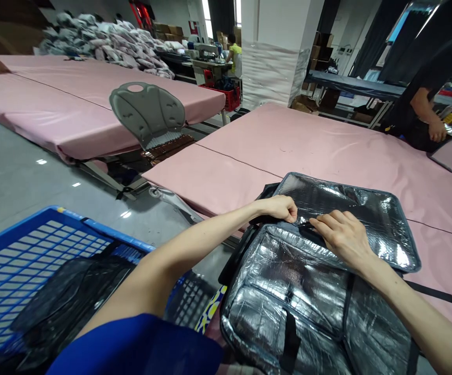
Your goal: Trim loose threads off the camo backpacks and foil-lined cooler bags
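Single head-worn view, directed forward and obliquely down from above the person's own arms; left hand (282,208) and right hand (345,234) at close range, right of centre; silver-lined bag (307,291) equally near, its interior seen from above; left forearm (210,224) reaching in from the lower left, right forearm (413,307) from the lower right; blue basket (93,224) near, at lower left; pink table (327,140) receding through the middle distance; white column (272,67) farther off, at the upper edge; field wide, including a co-worker (435,67) at the right margin.
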Demonstrator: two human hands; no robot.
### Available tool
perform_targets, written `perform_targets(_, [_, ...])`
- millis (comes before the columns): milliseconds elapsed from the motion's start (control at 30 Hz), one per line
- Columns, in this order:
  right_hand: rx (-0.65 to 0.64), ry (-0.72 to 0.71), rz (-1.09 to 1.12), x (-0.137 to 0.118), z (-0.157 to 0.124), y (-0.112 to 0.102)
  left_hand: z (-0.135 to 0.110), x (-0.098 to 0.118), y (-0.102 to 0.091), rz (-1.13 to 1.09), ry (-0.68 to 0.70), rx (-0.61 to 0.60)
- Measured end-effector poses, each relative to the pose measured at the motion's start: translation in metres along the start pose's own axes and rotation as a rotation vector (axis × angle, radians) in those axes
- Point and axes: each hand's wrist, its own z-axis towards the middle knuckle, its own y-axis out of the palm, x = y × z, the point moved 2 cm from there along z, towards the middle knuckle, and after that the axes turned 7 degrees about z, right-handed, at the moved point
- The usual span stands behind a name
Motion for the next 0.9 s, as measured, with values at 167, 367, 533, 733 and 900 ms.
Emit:
perform_targets(167, [-0.037,-0.015,-0.002,-0.005,0.007,0.01,0.0,0.0,0.0,0.013,0.006,0.003])
perform_targets(367, [-0.054,0.372,0.291,0.015,-0.032,0.01,-0.003,-0.005,0.003,0.001,0.041,0.02])
perform_targets(533, [-0.209,0.525,0.105,0.022,-0.095,-0.005,0.002,-0.012,0.003,0.015,0.049,0.008])
perform_targets(733, [-0.34,0.498,0.08,0.02,-0.092,0.005,-0.001,0.006,0.009,0.246,0.034,0.14])
perform_targets(900, [-0.377,0.745,0.442,0.046,-0.081,0.018,0.013,0.047,0.034,0.56,0.252,0.329])
